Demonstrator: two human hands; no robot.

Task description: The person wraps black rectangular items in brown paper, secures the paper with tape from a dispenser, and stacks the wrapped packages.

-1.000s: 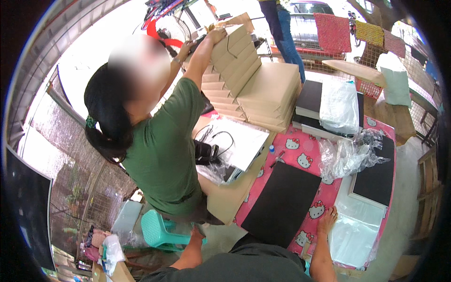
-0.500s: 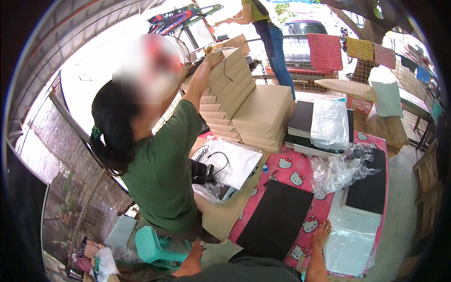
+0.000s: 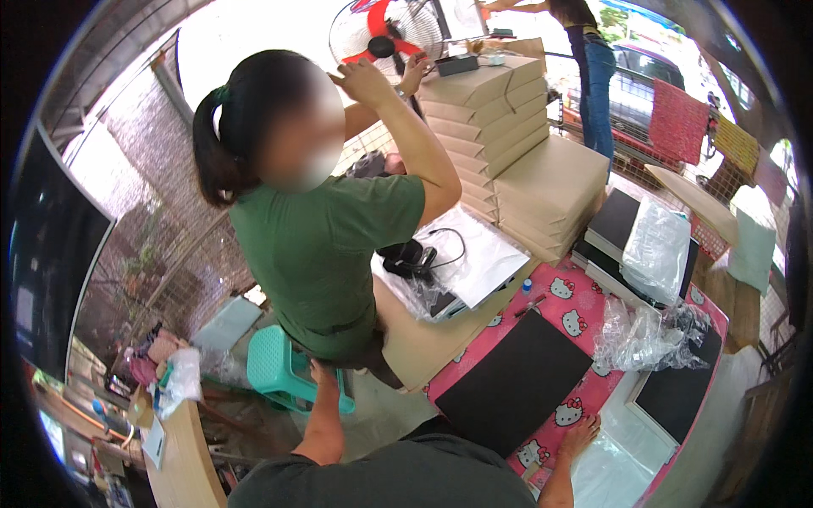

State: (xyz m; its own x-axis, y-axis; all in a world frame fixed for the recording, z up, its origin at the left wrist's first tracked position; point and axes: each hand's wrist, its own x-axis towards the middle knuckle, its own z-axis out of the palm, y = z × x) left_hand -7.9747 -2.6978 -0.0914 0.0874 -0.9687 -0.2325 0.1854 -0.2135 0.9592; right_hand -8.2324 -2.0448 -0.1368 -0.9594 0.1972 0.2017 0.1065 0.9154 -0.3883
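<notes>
My right hand (image 3: 583, 433) rests flat on the pink patterned tablecloth (image 3: 584, 309), at the near corner of a black flat panel (image 3: 512, 381), and holds nothing. My left hand (image 3: 319, 371) reaches toward the lower back of a person in a green shirt (image 3: 326, 254) who sits on a teal plastic stool (image 3: 275, 366); its fingers are partly hidden against that person. That person lifts one hand (image 3: 364, 80) to their head, beside a tall stack of flat brown cardboard boxes (image 3: 487, 110).
A second stack of brown boxes (image 3: 550, 182), clear plastic bags (image 3: 648, 339), a white sheet with a black cable (image 3: 474, 254) and more black panels (image 3: 677, 394) crowd the table. A red fan (image 3: 385, 38) stands behind. Another person in jeans (image 3: 597, 72) stands far back.
The view has swung left and down, bringing the seated person nearer the middle. That person's arm has come off the box stack up to their head. My right hand stays on the table.
</notes>
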